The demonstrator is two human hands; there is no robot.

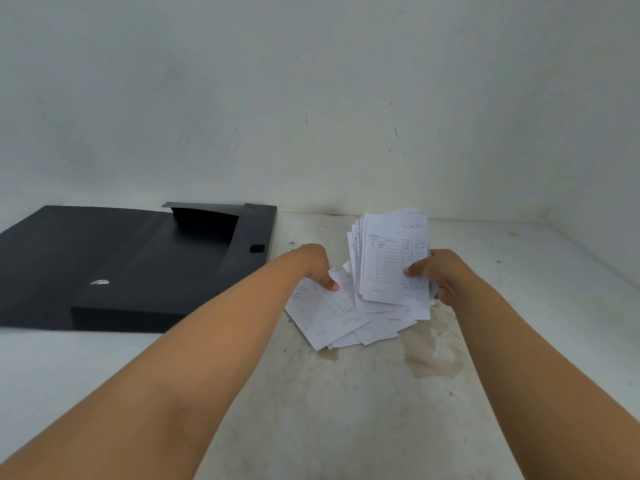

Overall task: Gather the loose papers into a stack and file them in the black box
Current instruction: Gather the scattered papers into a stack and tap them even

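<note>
My right hand (pixel 438 275) grips a fanned stack of white printed slips (pixel 389 258), held upright above the surface, thumb on the front sheet. Several loose slips (pixel 332 317) lie spread flat below and to the left of that stack. My left hand (pixel 317 266) rests on the top loose slip, with a fingertip pressing its upper edge. The black box (pixel 145 271) lies open on the left, its lid flap spread flat towards the far left.
A pale wall rises just behind the box and papers. The worn whitish surface (pixel 346 403) shows a brown stain (pixel 433 358) near the papers. A small black clasp (pixel 257 248) sits on the box's right wall.
</note>
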